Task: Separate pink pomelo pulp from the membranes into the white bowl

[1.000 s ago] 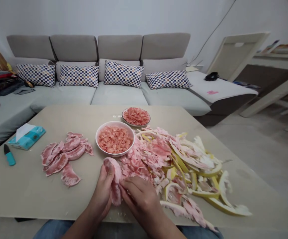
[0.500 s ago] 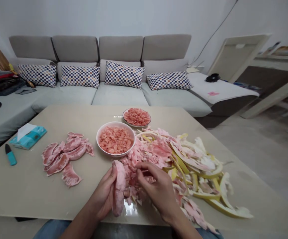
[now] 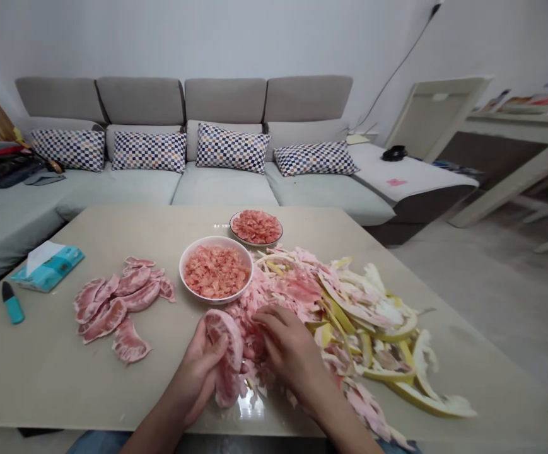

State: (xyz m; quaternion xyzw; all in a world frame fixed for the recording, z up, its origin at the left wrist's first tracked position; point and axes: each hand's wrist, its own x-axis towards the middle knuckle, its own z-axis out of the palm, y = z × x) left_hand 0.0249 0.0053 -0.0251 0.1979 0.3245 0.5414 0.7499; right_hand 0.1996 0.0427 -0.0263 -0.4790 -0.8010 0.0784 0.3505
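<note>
My left hand (image 3: pixel 197 372) is closed around a pink pomelo segment (image 3: pixel 225 356) near the table's front edge, its torn flesh side facing up. Just right of it, my right hand (image 3: pixel 292 353) rests with curled fingers on the heap of pink membrane scraps and yellow peel (image 3: pixel 349 315); I cannot make out what its fingertips pinch. A white bowl of peeled pink pulp (image 3: pixel 215 272) stands just beyond my hands. A second, smaller bowl of pulp (image 3: pixel 255 227) stands behind it. Several unpeeled segments (image 3: pixel 117 302) lie to the left.
The beige table (image 3: pixel 56 372) also carries a teal tissue pack (image 3: pixel 46 268) and a teal-handled knife (image 3: pixel 12 304) at its left edge. A grey sofa with checked cushions (image 3: pixel 226 148) runs behind the table. Pale furniture stands at the right.
My right hand pulled away from the segment to the right and now lies on the scrap heap. The left hand turned the segment so its open flesh shows.
</note>
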